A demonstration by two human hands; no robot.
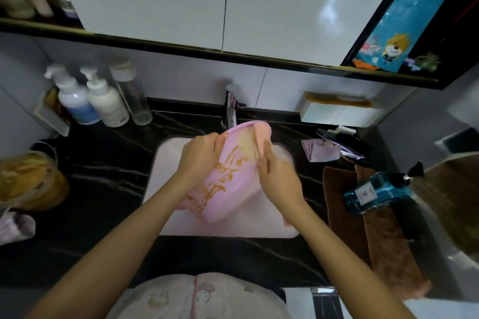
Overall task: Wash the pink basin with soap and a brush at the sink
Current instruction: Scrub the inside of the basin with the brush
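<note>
The pink basin (233, 189) is held tilted on its side over the white sink (178, 223), its surface marked with brown streaks. My left hand (202, 153) grips its upper left rim. My right hand (277, 179) clasps the right edge, thumb and fingers pinched on the rim. A blue soap bottle (375, 191) with a black pump lies on its side to the right. A brown-bristled brush (337, 101) rests on the white box at the back right. Neither hand holds a brush.
The chrome faucet (232, 109) stands just behind the basin. White pump bottles (90, 101) stand at the back left, and a clear container (28, 181) sits at the far left. Brown towels (363, 228) lie on the black counter at the right, beside a folded pink cloth (321, 150).
</note>
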